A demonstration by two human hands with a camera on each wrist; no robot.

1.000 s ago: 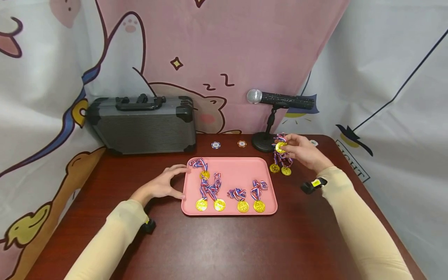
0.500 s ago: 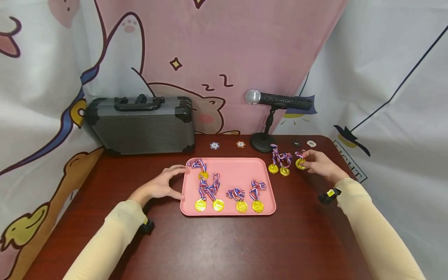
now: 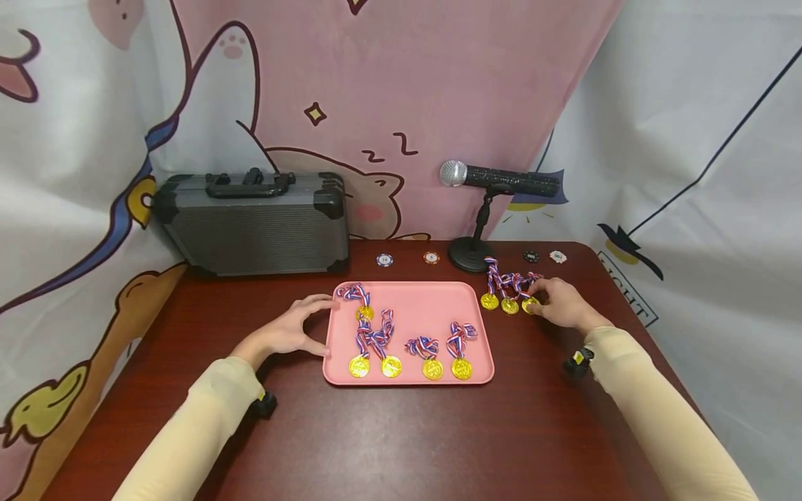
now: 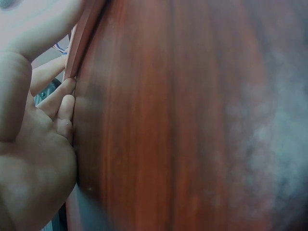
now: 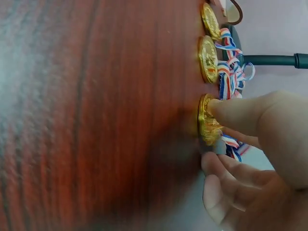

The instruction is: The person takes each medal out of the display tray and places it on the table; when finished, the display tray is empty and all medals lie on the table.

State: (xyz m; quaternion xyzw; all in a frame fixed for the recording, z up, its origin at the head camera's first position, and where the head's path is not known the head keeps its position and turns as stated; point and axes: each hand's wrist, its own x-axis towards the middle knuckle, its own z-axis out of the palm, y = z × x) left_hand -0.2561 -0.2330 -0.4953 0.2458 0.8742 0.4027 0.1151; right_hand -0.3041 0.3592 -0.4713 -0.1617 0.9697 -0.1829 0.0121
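My right hand [image 3: 564, 304] is low over the table at the right, with thumb and fingers pinching a gold medal [image 5: 206, 118] that has a striped red, white and blue ribbon. Two more medals lie in a row to its left, a middle one [image 3: 510, 306] and an outer one [image 3: 489, 301], their ribbons bunched behind them. At the left edge of a pink tray [image 3: 432, 298], my left hand [image 3: 289, 331] has its fingers and thumb spread against the rim. Several gold medals lie on the tray, among them a front right medal [image 3: 461, 369].
A grey hard case [image 3: 257, 236] stands at the back left. Behind the loose medals, a microphone [image 3: 507, 179] rests on a black stand [image 3: 470, 254]. Poker chips lie along the back edge, including a blue-and-white chip [image 3: 385, 259] and a black chip [image 3: 530, 256].
My right hand has carried the medal from above the other two, off to the right, then down to the table beside them. The left hand has stayed at the tray.
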